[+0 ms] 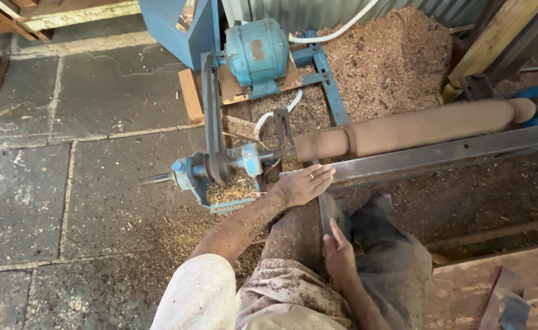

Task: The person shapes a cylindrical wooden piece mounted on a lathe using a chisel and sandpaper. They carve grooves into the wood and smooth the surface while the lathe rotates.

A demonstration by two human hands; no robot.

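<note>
My left hand (302, 185) lies flat and open on the tool rest (440, 154); my right hand (337, 253) grips the chisel (325, 211). The wooden spindle (415, 127) already looks rounded, finer shaping seemingly left.

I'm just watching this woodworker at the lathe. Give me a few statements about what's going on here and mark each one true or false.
1. The left hand lies flat by the long metal rest bar. True.
2. The right hand holds a long flat metal tool. True.
3. The wooden workpiece on the lathe is square in section. False: it is rounded, with a ring cut near its left end.
4. The electric motor is red. False: it is blue.
5. A heap of wood shavings lies behind the lathe. True.
6. The left hand wears a glove. False: it is bare, with a ring on one finger.
</note>
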